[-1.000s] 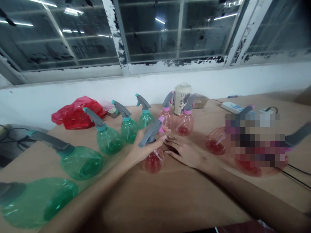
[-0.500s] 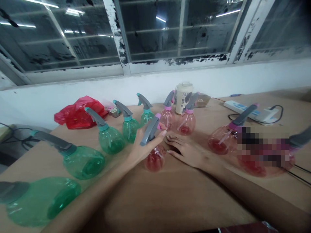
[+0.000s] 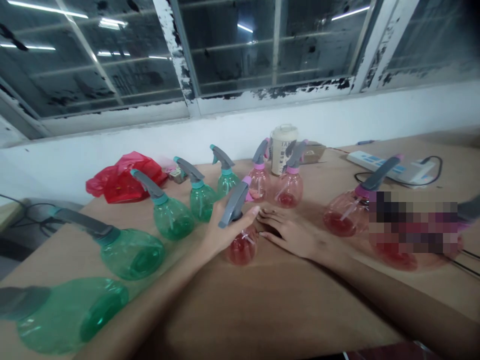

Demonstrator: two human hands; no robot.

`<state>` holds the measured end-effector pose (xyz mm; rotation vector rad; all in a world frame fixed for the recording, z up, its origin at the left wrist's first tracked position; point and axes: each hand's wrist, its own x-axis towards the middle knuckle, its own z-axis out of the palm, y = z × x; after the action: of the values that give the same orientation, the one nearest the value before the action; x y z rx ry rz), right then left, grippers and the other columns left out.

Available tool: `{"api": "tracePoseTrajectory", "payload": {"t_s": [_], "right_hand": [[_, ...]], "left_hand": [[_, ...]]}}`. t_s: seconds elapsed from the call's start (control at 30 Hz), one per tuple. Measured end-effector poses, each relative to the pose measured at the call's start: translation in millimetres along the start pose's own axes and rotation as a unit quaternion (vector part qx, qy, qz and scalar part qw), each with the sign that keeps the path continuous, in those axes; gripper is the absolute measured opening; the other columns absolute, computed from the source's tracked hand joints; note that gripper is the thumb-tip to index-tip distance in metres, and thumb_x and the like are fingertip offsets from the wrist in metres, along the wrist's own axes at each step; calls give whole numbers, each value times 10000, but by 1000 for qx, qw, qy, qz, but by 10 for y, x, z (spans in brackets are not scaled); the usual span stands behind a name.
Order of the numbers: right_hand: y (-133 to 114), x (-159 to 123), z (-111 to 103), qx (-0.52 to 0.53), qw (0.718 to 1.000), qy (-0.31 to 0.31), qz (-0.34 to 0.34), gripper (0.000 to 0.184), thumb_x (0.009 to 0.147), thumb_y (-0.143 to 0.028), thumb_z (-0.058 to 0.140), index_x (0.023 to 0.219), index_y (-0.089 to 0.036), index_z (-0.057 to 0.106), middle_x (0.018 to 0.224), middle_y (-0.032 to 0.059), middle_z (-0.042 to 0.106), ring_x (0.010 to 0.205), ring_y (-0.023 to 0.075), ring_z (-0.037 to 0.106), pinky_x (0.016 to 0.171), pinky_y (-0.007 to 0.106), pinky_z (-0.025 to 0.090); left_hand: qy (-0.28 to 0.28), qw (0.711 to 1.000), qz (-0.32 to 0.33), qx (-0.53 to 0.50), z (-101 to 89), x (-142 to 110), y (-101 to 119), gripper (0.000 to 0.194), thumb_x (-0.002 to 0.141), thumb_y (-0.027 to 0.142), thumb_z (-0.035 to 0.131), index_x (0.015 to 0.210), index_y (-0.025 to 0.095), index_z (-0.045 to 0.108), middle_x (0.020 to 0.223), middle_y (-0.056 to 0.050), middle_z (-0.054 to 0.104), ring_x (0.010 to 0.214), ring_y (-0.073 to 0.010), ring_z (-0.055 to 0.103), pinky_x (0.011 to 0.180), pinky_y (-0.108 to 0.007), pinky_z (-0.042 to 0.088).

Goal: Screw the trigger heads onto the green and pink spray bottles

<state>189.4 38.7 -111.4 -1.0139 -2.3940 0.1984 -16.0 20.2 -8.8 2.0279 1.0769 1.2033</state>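
Note:
At the middle of the table stands a pink spray bottle (image 3: 240, 249) with a grey spray head and some red liquid low inside. My left hand (image 3: 222, 225) is wrapped round its neck, just under the head; some of its fingers are hidden behind the bottle. Just right of that bottle, my right hand (image 3: 288, 231) lies palm down on the table with its fingers stretched out and holding nothing. Its fingertips come close to the bottle; whether they touch it I cannot tell. Green spray bottles (image 3: 172, 217) form a row on the left, and further pink spray bottles (image 3: 288, 191) stand behind and to the right.
A red plastic bag (image 3: 127, 177) lies at the back left. At the back stands a lidded paper cup (image 3: 282, 150), with a white power strip (image 3: 390, 167) and its cable farther right. Behind the wooden table (image 3: 262, 305) is a wall with windows.
Both hands keep their places, the left on the pink spray bottle and the right flat beside it. The view has shifted very slightly.

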Motion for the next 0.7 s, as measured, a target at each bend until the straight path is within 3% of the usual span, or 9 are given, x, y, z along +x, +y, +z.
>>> {"api": "tracePoseTrajectory", "payload": {"t_s": [0.27,0.43,0.63,0.7], "right_hand": [[-5,-14,-5,-2,1000,6,11,437,971,-415,482,1313,-170,600,1399,117,570,1349,269,479,1136,501,396],[26,-22,30,9,1000,7,12,442,967,-417,491,1316,-165,597,1395,125,573,1349,267,479,1135,492,397],[27,-12,21,4,1000,0,5,450,973,-422,477,1310,-150,598,1401,134,567,1347,266,481,1143,489,386],[22,-6,7,3,1000,-4,4,454,973,-426,475,1318,-155,590,1398,132,569,1351,266,476,1142,495,387]], "left_hand": [[-24,1000,8,-17,-22,4,-47,313,868,446,595,1083,222,633,682,10,635,606,-164,595,630,-318,509],[-17,999,-6,-31,-8,5,-64,254,832,428,640,970,214,636,681,-1,637,661,-181,618,661,-334,519],[-10,999,14,-40,-4,26,80,169,808,331,641,926,215,606,897,-40,681,799,-180,644,717,-319,516],[-12,1000,5,-22,-11,14,154,129,812,328,632,848,212,591,793,-10,648,676,-147,602,618,-283,483]]}}
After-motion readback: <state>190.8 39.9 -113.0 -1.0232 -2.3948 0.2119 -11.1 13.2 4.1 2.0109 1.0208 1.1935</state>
